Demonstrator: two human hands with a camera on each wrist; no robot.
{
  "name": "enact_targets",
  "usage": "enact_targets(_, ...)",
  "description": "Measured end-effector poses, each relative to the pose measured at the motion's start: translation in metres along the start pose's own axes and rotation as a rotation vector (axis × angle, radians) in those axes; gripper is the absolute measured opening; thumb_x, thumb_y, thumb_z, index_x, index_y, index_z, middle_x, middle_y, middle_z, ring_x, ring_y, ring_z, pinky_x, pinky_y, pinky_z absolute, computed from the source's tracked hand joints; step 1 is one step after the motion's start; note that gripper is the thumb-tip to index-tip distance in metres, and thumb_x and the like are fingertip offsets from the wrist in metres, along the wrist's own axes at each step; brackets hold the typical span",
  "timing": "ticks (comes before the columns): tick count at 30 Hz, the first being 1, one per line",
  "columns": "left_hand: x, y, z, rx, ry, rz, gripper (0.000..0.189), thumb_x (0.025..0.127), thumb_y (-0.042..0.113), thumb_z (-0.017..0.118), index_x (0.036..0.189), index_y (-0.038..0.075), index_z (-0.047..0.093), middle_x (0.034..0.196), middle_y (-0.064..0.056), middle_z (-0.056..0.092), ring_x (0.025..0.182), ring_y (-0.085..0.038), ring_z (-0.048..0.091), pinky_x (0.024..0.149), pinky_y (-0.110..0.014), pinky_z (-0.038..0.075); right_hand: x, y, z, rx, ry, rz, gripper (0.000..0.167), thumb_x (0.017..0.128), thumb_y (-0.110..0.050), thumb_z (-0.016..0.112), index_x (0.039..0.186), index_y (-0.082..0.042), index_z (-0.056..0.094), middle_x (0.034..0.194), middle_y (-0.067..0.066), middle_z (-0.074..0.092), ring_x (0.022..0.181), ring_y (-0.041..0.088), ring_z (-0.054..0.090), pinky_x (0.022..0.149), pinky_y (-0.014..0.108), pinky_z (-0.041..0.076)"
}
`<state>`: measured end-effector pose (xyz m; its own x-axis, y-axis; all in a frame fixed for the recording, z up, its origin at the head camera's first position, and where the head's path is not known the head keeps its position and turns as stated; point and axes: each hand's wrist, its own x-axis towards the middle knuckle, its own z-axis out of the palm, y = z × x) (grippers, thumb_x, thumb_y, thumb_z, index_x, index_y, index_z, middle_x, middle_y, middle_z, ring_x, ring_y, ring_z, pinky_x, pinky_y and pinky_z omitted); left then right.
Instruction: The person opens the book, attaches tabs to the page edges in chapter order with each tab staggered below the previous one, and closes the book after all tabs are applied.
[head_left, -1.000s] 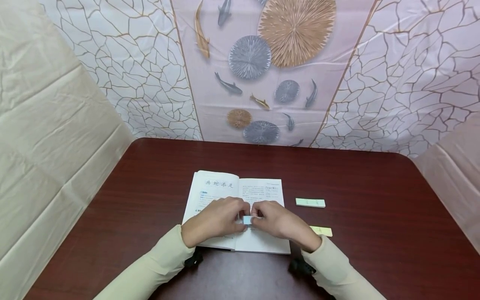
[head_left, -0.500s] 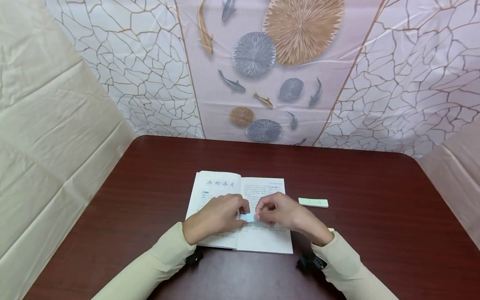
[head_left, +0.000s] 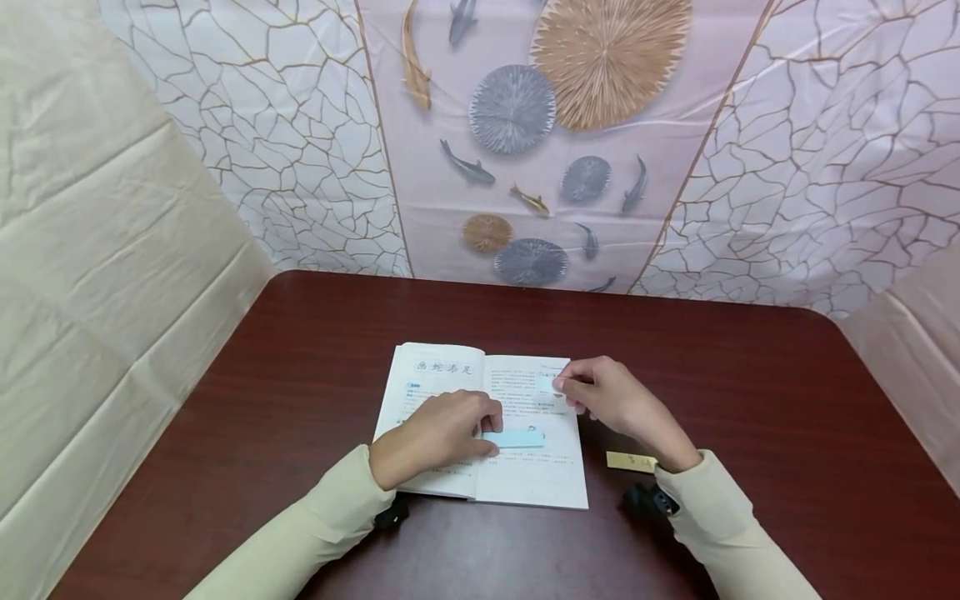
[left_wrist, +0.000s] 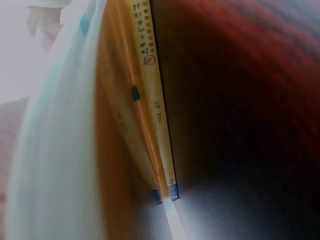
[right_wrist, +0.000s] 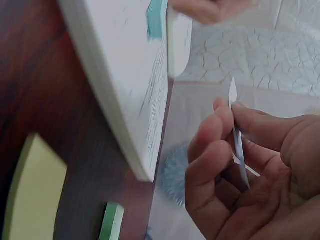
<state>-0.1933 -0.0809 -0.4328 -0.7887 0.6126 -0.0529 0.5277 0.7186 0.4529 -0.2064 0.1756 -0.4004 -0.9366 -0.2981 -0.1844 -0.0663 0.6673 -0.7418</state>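
An open book [head_left: 528, 483] lies on the table. Upon its right page is a light blue sticky note pad [head_left: 517, 438], seen also at the top of the right wrist view. My left hand [head_left: 435, 433] rests on the book and grips the pad's left end between thumb and fingers. Over the page's upper right edge, my right hand [head_left: 618, 404] pinches a small pale sticky note [head_left: 547, 383] between thumb and index finger. Edge-on in the right wrist view, that sheet [right_wrist: 239, 150] looks thin and slightly bent. The left wrist view mostly misses the left hand's fingers.
A yellow sticky note pad [head_left: 628, 461] lies right of the book, below the right forearm. A green pad [right_wrist: 111, 221] shows in the right wrist view; the right hand covers it in the head view. A patterned cloth [head_left: 517, 167] hangs behind the dark red table [head_left: 337, 308].
My right hand has drawn a sheet away from the blue pad and carried it right and up toward the page's upper edge. The left hand stays on the pad, now more exposed.
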Motion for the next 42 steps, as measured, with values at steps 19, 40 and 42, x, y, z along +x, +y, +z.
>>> enact_targets(19,0.001,0.001,-0.001,-0.046,-0.028,-0.037,0.021,0.085,0.018,0.090,0.085,0.023,0.070,0.086,0.011,0.064,0.073,-0.006,0.055,0.066,-0.026,0.046,0.043,0.042,-0.034,-0.089,-0.163,0.010,0.022,0.108,-0.015,0.061,0.091,-0.007,0.073,0.078,0.005,0.057,0.062,0.016,0.035,0.060,0.030,0.032)
enact_targets(40,0.002,-0.002,0.001,-0.051,-0.029,-0.037,0.020,0.085,0.017,0.090,0.086,0.023,0.071,0.084,0.012,0.063,0.072,-0.006,0.055,0.064,-0.026,0.046,0.048,0.047,-0.031,-0.116,-0.183,0.060,0.024,0.105,-0.016,0.066,0.084,-0.008,0.072,0.078,-0.001,0.055,0.061,0.014,0.031,0.061,0.030,0.032)
enact_targets(42,0.003,-0.003,0.001,-0.053,-0.029,-0.039,0.020,0.085,0.017,0.090,0.086,0.023,0.071,0.083,0.012,0.062,0.072,-0.006,0.054,0.064,-0.026,0.046,0.049,0.047,-0.031,-0.123,-0.186,0.054,0.024,0.105,-0.016,0.066,0.083,-0.008,0.071,0.075,-0.002,0.051,0.061,0.014,0.031,0.061,0.030,0.031)
